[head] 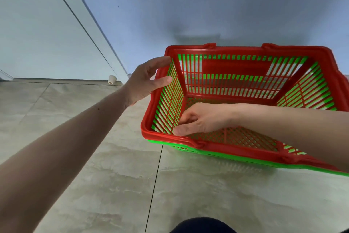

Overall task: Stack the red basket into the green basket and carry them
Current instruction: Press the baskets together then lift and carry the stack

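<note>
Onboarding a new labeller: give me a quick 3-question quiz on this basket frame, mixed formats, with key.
1. True or false: the red basket is already nested inside the green basket.
2. Multiple choice: where is the right hand?
A. Gripping a raised carry handle
B. Reaching inside the red basket, near its left wall
C. Flat on the floor tiles
3. Fill in: the left hand is at the red basket's far-left ____.

Key
1. True; green shows through the red slats and below the red rim.
2. B
3. Corner; its fingers are spread at the rim, no firm grip visible.
</note>
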`<state>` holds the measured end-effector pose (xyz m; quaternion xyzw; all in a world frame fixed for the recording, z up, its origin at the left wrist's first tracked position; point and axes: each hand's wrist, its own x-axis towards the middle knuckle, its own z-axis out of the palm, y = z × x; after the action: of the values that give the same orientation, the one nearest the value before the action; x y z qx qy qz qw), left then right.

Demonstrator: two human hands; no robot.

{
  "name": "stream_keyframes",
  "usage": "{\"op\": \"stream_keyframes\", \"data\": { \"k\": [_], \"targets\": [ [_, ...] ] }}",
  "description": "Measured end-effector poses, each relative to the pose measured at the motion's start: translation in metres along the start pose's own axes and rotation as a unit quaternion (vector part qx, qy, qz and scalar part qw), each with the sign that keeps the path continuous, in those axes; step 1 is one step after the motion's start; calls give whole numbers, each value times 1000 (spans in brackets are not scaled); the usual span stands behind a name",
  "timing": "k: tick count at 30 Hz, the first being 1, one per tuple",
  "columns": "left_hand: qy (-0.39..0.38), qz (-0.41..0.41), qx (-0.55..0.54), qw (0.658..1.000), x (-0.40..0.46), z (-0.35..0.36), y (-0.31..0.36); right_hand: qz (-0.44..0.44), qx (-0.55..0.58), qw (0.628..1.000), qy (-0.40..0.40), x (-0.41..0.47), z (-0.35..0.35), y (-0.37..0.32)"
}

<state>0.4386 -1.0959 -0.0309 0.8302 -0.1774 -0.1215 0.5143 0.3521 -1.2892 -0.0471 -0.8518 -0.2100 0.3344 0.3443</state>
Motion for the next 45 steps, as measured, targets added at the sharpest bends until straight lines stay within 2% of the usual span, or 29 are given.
{"op": "stream_keyframes", "data": {
  "k": [3, 7, 18, 28, 37, 40, 45],
  "targets": [
    [13, -25, 6, 1000, 5, -8, -10, 1, -10, 1000, -5, 11, 0, -4],
    [-34, -82, -25, 996, 4, -14, -23, 15, -27, 999, -33, 14, 0, -2],
    [-39, -138, -77, 987, 6, -17, -39, 5, 47, 998, -48, 20, 7, 8],
    [-34, -150, 9, 988, 5, -4, -20, 22, 43, 998, -35, 7, 9, 10],
    [13, -203, 133, 970, 22, 24, -5, 89, 88, 991, 50, -56, -11, 43],
    [48, -209, 193, 957, 34, 28, -2, 105, 106, 980, 133, -76, -21, 61],
    [65, -236, 226, 943, 49, 36, 4, 143, 108, 950, 257, -110, -49, 86]
  ]
}}
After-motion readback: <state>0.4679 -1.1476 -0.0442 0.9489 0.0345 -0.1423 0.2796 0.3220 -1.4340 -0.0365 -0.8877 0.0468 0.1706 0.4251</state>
